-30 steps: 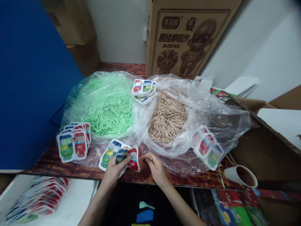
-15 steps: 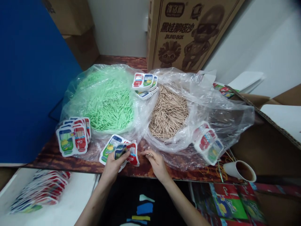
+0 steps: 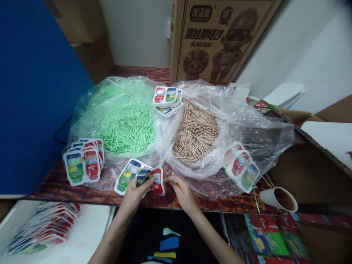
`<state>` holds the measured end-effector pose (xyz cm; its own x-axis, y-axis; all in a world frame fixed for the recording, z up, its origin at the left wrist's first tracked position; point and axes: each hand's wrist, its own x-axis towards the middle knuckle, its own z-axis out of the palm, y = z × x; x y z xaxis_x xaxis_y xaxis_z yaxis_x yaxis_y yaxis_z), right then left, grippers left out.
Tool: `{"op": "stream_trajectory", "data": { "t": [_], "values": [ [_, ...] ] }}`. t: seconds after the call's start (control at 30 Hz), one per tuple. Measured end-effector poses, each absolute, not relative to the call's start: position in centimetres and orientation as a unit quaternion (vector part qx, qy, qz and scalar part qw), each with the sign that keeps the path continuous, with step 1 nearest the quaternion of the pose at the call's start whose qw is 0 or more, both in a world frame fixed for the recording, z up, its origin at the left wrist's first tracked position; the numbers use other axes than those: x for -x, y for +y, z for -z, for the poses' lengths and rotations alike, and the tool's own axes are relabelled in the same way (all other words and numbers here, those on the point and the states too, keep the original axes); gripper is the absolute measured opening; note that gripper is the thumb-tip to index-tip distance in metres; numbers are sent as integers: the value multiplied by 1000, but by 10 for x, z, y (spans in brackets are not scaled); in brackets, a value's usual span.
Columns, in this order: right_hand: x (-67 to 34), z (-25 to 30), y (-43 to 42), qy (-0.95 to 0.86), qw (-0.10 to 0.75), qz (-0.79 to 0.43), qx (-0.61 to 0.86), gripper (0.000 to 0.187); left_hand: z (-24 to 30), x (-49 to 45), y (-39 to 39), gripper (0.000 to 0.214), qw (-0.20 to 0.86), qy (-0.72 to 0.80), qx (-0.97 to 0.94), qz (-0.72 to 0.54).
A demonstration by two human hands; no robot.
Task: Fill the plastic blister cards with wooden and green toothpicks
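Note:
My left hand (image 3: pixel 134 191) grips a small printed packet (image 3: pixel 152 180) with a blue-green half and a red half, held at the table's front edge. My right hand (image 3: pixel 180 190) is pinched on a small bundle of tan toothpicks (image 3: pixel 174 181), its tips right beside the packet's red side. Behind my hands lie two open plastic bags: a heap of green toothpicks (image 3: pixel 125 123) on the left and a heap of tan toothpicks (image 3: pixel 195 132) on the right.
Packet stacks lie at the left (image 3: pixel 82 165), between the bags (image 3: pixel 167 99), at the right (image 3: pixel 242 168) and on a white surface below left (image 3: pixel 41 227). A tipped paper cup (image 3: pixel 279 198) sits right. A printed carton (image 3: pixel 217 36) stands behind; a blue panel (image 3: pixel 33 91) at left.
My right hand has brought the toothpick bundle leftward until it meets the packet in my left hand. The view shifted slightly.

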<state>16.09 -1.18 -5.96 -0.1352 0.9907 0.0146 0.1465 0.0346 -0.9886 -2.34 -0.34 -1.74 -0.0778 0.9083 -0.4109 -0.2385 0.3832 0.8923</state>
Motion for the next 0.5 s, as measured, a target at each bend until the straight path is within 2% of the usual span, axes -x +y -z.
{"op": "stream_trajectory", "data": {
  "t": [0.23,0.5],
  "values": [
    [-161,58,-12,-569,428,-488,505,20,17,23,0,29,615,566,-285,-469],
    [-160,61,-12,-568,430,-483,508,21,16,22,-3,23,622,561,-290,-462]
  ]
}}
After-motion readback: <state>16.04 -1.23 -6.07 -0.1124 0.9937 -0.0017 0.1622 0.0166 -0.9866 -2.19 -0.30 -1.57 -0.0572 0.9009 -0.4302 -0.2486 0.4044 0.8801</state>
